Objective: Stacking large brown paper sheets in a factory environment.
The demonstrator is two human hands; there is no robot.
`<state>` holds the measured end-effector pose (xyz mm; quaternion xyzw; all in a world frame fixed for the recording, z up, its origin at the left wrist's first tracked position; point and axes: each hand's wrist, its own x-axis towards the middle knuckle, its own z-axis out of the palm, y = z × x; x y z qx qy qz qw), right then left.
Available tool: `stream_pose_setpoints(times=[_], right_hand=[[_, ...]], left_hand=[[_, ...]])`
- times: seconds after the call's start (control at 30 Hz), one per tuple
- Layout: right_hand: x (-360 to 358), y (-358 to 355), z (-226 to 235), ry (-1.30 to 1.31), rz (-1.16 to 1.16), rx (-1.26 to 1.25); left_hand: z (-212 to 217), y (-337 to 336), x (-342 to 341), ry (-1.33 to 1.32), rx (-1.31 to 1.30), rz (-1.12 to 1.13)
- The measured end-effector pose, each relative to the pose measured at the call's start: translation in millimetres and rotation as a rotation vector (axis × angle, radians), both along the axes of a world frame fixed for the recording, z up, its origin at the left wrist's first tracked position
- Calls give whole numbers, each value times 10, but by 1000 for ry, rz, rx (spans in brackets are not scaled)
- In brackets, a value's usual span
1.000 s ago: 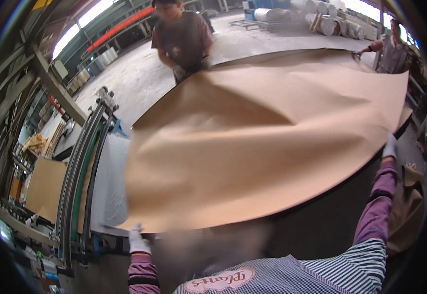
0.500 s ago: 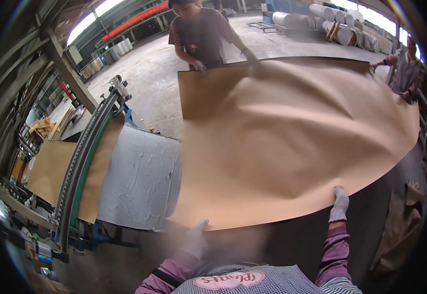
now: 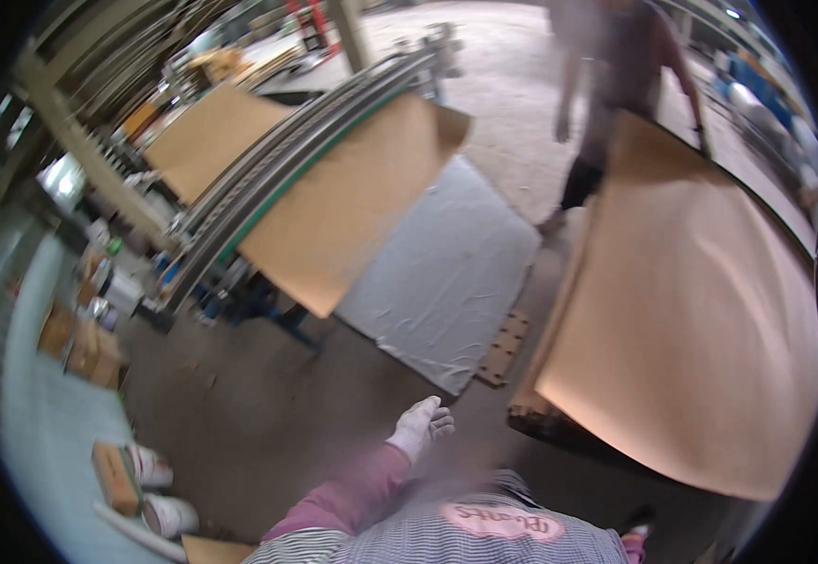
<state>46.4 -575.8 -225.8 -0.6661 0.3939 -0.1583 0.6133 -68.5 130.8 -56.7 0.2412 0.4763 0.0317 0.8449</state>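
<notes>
My left hand [image 3: 420, 428], in a pale glove, is held out in front of my body with loosely bent fingers and nothing visible in it. It is nearest to the lower corner of a light grey, wrinkled sheet [image 3: 456, 273], apart from it. At the lower edge, only a bit of my right hand [image 3: 640, 530] shows beside its purple sleeve; its fingers cannot be made out. A large brown paper sheet [image 3: 691, 329] lies to the right, its near edge drooping over a dark-sided stack [image 3: 550, 425]. Both my hands are apart from that sheet.
A long roller machine [image 3: 305, 155] with a green strip stands at left, brown paper [image 3: 343, 207] passing under it. A blurred co-worker [image 3: 625, 75] stands behind the large sheet, one hand at its far edge. White buckets [image 3: 166, 515] and cardboard boxes [image 3: 94, 352] stand at lower left.
My view has swung left. Both my hands have let go of the large brown sheet, which now lies farther right. More of the grey sheet and roller machine shows.
</notes>
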Motion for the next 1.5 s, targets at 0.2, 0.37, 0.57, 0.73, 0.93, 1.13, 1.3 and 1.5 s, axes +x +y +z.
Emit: stream_pose_setpoints(times=[0.2,0.37,0.57,0.73,0.93,1.13,1.3,1.5], right_hand=[[-844,3525,778,987,1494,-568],[-880,5516,1533,855,1290,87],[-886,6218,1352,1056,1078,106],[-840,6481,1155,1107,1185,116],[-516,7571,1184,1084,1587,181],[-420,8340,2414,418,1561,677],[-379,7899,3601,447,1112,1175],[-399,7209,3030,-550,1789,-487]], left_hand=[[-1023,1734,-567,480,478,-8],[-1352,3487,-445,671,884,120],[-1984,5332,-516,440,981,305],[-2091,5396,-270,333,468,-6],[-896,4448,29,-332,253,-48],[-171,4144,-267,-355,393,-44],[1008,3504,-247,-430,483,-116],[1417,2694,-15,-687,257,-213]])
